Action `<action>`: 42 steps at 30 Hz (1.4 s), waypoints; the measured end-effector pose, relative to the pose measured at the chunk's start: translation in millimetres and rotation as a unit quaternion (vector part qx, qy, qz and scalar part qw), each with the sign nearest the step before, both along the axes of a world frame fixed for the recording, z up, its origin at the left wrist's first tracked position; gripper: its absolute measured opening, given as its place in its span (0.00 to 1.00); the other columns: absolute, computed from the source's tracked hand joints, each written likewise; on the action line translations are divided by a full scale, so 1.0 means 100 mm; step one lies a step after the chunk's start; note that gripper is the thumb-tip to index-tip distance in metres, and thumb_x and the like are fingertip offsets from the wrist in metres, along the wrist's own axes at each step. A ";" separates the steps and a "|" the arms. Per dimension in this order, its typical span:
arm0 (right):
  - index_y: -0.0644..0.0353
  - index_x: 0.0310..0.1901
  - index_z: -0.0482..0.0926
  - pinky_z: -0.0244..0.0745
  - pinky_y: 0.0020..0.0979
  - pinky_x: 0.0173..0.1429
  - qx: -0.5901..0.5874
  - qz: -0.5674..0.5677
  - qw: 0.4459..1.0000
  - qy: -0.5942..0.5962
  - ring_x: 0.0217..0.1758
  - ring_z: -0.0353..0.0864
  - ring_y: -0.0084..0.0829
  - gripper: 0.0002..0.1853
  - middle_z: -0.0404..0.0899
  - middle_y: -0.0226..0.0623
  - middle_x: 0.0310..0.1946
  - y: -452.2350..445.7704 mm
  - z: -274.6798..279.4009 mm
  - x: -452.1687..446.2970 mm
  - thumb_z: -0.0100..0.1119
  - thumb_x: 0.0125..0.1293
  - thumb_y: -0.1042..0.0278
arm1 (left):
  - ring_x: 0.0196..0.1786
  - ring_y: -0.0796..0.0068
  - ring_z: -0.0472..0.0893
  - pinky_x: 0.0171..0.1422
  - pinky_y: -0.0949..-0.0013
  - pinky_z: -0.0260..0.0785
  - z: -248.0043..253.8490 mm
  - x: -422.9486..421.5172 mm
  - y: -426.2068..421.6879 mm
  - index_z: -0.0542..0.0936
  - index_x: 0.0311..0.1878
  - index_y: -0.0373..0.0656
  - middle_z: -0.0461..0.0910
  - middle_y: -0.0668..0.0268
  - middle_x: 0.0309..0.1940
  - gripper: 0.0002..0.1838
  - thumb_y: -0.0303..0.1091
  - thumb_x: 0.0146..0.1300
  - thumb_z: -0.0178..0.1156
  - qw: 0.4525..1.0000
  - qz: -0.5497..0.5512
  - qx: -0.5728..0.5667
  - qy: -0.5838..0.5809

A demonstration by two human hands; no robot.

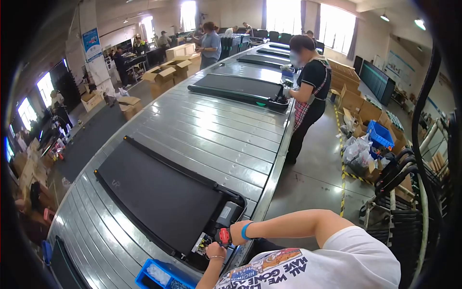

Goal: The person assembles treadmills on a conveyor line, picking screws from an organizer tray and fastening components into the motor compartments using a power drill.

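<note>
A treadmill base with a black belt (159,188) lies on the slatted metal conveyor table (202,130). Its front end, with a silver motor (230,212) and an exposed control board (201,243), is nearest me. My right hand (237,233), below a blue wristband, is wrapped round a red and black power screwdriver (224,236) held over this end. Close beside the board, my left hand (216,250) has its fingers closed; what they hold, if anything, is hidden. The screwdriver's tip cannot be made out.
A blue bin (156,275) with small parts and a clear bag stands at the table's near edge. Further along, a co-worker (313,86) works on another treadmill base (236,89). Cartons (159,79) line the left side; a blue crate (380,134) and black frames (404,192) stand right.
</note>
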State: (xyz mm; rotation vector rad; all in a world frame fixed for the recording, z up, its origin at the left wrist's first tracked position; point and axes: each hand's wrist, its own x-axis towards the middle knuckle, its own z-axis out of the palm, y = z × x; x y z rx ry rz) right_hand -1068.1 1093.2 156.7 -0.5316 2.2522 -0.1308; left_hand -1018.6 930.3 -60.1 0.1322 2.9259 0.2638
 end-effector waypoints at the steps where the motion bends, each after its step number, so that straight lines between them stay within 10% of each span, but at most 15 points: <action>1: 0.62 0.33 0.85 0.78 0.42 0.45 0.010 0.044 0.999 -0.005 0.41 0.84 0.45 0.14 0.84 0.50 0.34 0.01 0.01 -0.02 0.56 0.49 0.65 | 0.40 0.57 0.83 0.49 0.57 0.73 -0.06 -0.02 -0.01 0.82 0.30 0.41 0.83 0.56 0.32 0.13 0.41 0.48 0.66 1.000 0.007 0.010 -0.003; 42: 0.63 0.40 0.84 0.78 0.42 0.47 0.031 0.071 0.997 -0.015 0.44 0.84 0.43 0.17 0.84 0.48 0.38 -0.07 0.04 0.02 0.58 0.50 0.63 | 0.34 0.54 0.83 0.43 0.56 0.76 0.15 0.14 -0.12 0.82 0.26 0.46 0.83 0.56 0.27 0.08 0.37 0.42 0.67 0.998 0.000 0.060 0.015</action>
